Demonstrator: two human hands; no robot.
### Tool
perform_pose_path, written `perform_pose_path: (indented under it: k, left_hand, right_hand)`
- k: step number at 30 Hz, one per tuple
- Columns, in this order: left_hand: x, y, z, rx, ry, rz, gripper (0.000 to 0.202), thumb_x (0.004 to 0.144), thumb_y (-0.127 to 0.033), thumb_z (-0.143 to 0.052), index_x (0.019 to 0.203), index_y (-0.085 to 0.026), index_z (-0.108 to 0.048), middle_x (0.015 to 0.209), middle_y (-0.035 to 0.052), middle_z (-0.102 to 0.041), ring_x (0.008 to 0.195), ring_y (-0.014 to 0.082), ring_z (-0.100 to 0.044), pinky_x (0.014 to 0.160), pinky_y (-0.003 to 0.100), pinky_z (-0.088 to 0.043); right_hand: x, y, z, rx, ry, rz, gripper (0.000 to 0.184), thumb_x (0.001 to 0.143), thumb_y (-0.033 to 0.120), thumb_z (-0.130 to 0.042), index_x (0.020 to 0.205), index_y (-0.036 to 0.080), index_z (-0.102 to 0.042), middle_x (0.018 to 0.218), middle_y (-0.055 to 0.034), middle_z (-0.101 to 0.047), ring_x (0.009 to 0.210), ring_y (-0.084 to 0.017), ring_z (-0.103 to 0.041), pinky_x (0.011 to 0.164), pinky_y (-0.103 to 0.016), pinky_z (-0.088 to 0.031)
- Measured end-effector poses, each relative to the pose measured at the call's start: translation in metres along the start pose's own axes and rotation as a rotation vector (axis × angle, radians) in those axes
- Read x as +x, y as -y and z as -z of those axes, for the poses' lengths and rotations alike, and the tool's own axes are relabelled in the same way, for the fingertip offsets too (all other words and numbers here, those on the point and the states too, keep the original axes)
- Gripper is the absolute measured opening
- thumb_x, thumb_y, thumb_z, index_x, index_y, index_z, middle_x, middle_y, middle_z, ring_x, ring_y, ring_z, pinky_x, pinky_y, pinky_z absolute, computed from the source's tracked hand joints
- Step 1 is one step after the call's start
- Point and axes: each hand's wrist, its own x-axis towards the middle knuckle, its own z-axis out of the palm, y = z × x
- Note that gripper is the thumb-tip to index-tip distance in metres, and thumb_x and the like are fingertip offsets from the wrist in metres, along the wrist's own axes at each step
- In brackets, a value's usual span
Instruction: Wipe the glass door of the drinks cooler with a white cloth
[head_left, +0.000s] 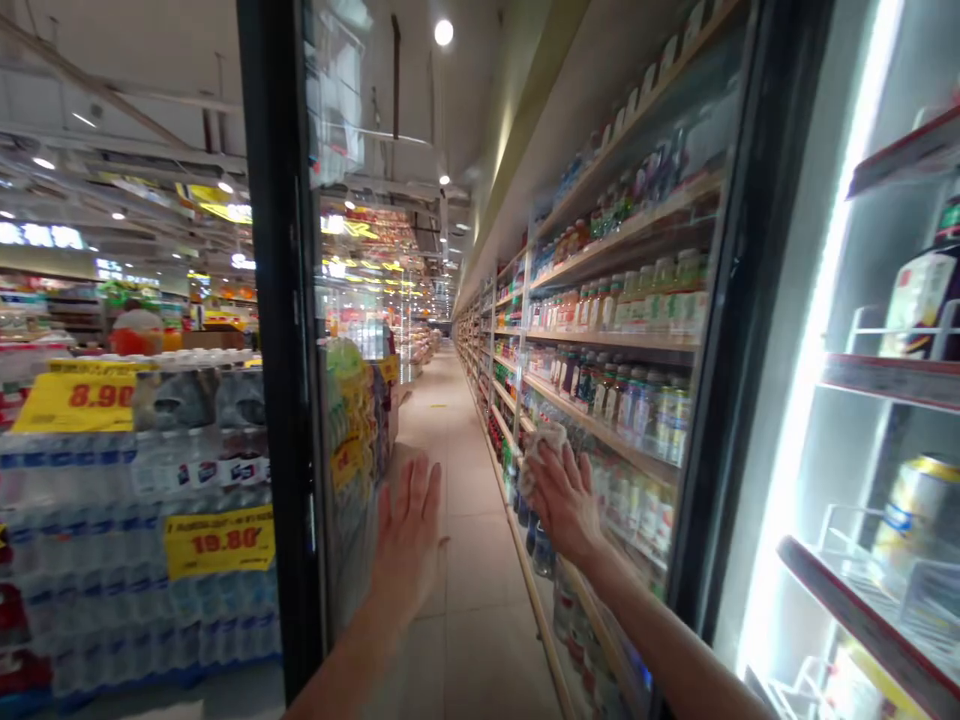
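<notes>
In front of me stands a glass door (pixel 465 560) in a black frame, swung open. My right hand (pixel 559 500) presses a crumpled pale cloth (pixel 546 440) to the glass, its fingers spread over it. Part of the cloth is hidden under the palm. To the left, my left hand (pixel 409 530) is held up flat with its fingers stretched out and nothing in it. It is at or close to the glass; whether it touches I cannot tell.
At right, lit cooler shelves (pixel 892 375) hold bottles and cans beside the door's edge. Stacked packs of water bottles (pixel 150 560) with yellow price signs (pixel 221 540) stand at left. Shelves of drinks (pixel 615 340) and a long aisle floor show in the glass.
</notes>
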Motion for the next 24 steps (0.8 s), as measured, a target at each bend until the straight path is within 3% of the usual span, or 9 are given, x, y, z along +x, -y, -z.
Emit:
perform_pose_path:
  k: [2,5,7,9,12,14,17,20,24]
  left_hand:
    - [0.0,0.0,0.0,-0.008,-0.005,-0.006,0.09,0.064,-0.034,-0.074,0.14,-0.013,-0.031,0.149,0.0147,-0.019,0.138,0.0312,-0.017,0.11,0.051,-0.022]
    - [0.0,-0.002,0.002,-0.028,0.003,-0.006,0.09,0.063,-0.036,-0.074,0.139,-0.013,-0.032,0.148,0.0154,-0.022,0.138,0.0319,-0.02,0.109,0.052,-0.023]
    - [0.0,-0.003,0.003,-0.028,0.001,0.004,0.088,0.063,-0.035,-0.074,0.138,-0.013,-0.035,0.147,0.0165,-0.024,0.137,0.0328,-0.022,0.109,0.052,-0.023]
    - [0.0,-0.004,0.004,-0.029,0.002,0.01,0.085,0.063,-0.034,-0.074,0.137,-0.012,-0.037,0.147,0.0175,-0.025,0.136,0.0337,-0.023,0.108,0.053,-0.024]
    - [0.001,-0.003,0.011,-0.037,0.013,0.001,0.083,0.065,-0.031,-0.073,0.137,-0.011,-0.037,0.146,0.018,-0.028,0.135,0.0345,-0.025,0.107,0.053,-0.026]
    - [0.007,-0.001,0.021,-0.043,0.005,-0.01,0.078,0.068,-0.025,-0.071,0.137,-0.013,-0.038,0.145,0.017,-0.031,0.134,0.0334,-0.029,0.107,0.051,-0.028]
    - [0.03,0.001,0.041,-0.063,-0.042,-0.063,0.075,0.072,-0.023,-0.068,0.139,-0.016,-0.035,0.146,0.0144,-0.031,0.134,0.0309,-0.03,0.108,0.047,-0.028]
    - [0.06,0.002,0.055,-0.098,-0.056,-0.124,0.085,0.069,-0.03,-0.072,0.141,-0.014,-0.029,0.149,0.0149,-0.021,0.138,0.0319,-0.019,0.111,0.052,-0.019]
    - [0.078,0.001,0.057,-0.138,-0.016,-0.14,0.09,0.069,-0.031,-0.072,0.143,-0.014,-0.023,0.151,0.0153,-0.017,0.14,0.0315,-0.012,0.111,0.053,-0.016]
  right_hand:
    - [-0.002,-0.015,0.001,-0.015,-0.029,-0.041,0.049,0.086,0.02,-0.042,0.135,0.029,-0.042,0.141,-0.0054,-0.042,0.137,-0.027,-0.023,0.109,-0.054,-0.022]
    - [0.004,-0.046,0.005,-0.057,-0.19,-0.397,0.05,0.088,0.023,-0.036,0.138,0.022,-0.037,0.145,-0.0132,-0.034,0.138,-0.033,-0.02,0.103,-0.062,-0.025]
    - [0.012,-0.054,0.006,-0.061,-0.253,-0.544,0.052,0.089,0.025,-0.032,0.14,0.017,-0.033,0.147,-0.0174,-0.028,0.138,-0.035,-0.017,0.101,-0.065,-0.026]
    - [0.017,-0.045,0.005,-0.048,-0.188,-0.449,0.052,0.089,0.026,-0.033,0.14,0.016,-0.034,0.146,-0.017,-0.029,0.139,-0.035,-0.014,0.102,-0.062,-0.026]
    - [0.018,-0.025,0.005,-0.052,-0.004,-0.091,0.046,0.088,0.027,-0.038,0.133,0.025,-0.044,0.142,-0.0085,-0.04,0.139,-0.03,-0.018,0.106,-0.055,-0.025]
    - [0.019,-0.023,0.008,-0.084,0.037,-0.006,0.042,0.088,0.027,-0.039,0.129,0.028,-0.048,0.14,-0.0054,-0.043,0.138,-0.028,-0.021,0.108,-0.054,-0.022]
    - [0.028,-0.046,0.02,-0.13,0.039,-0.181,0.045,0.089,0.03,-0.036,0.132,0.024,-0.045,0.143,-0.009,-0.037,0.138,-0.03,-0.019,0.108,-0.057,-0.019]
    - [0.042,-0.074,0.027,-0.134,0.019,-0.4,0.052,0.088,0.031,-0.035,0.138,0.019,-0.037,0.148,-0.0126,-0.028,0.139,-0.032,-0.014,0.107,-0.059,-0.018]
    - [0.051,-0.077,0.022,-0.116,-0.134,-0.55,0.055,0.088,0.03,-0.03,0.141,0.015,-0.03,0.148,-0.0162,-0.024,0.138,-0.034,-0.015,0.103,-0.063,-0.022]
